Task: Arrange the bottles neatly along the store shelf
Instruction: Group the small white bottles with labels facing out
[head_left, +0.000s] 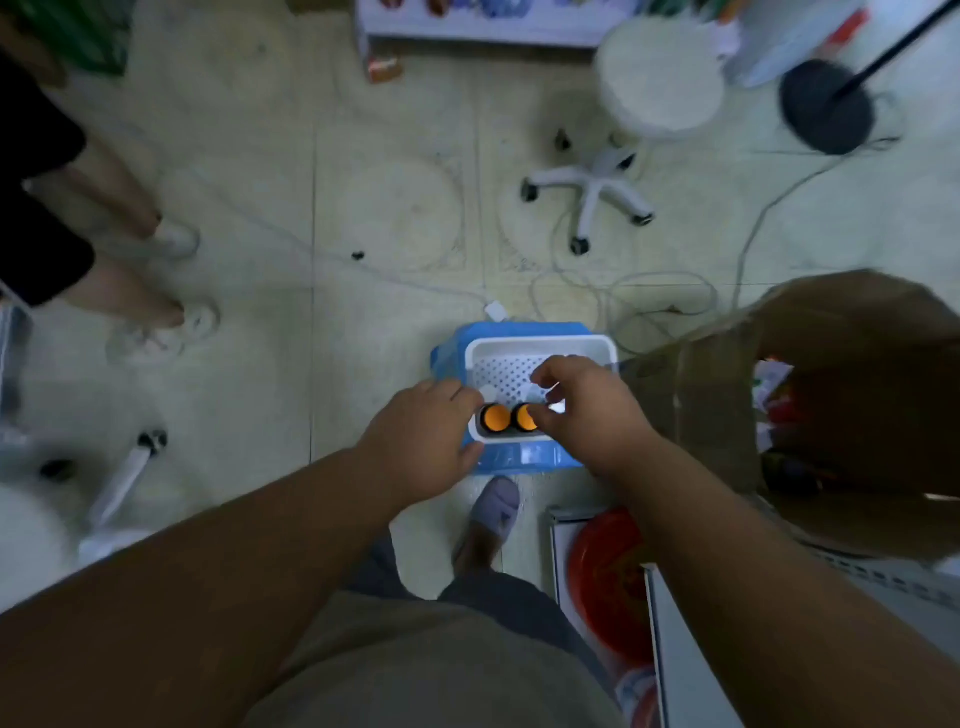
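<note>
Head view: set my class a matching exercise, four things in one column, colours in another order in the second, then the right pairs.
Things:
1. bottle caps
2. basket
3. stool under the basket
4. basin

Colours:
A. white
B. red
C. orange
D. blue

Pairs: 1-C, 2-A, 3-D, 4-B

The white basket (540, 345) looks like perforated plastic, sitting on a glossy blue plastic stool (519, 460). The two bottle caps (495, 417) are smooth orange plastic. The cardboard box (852, 338) is matt brown, and the floor (363, 208) pale, scuffed tile.
</note>
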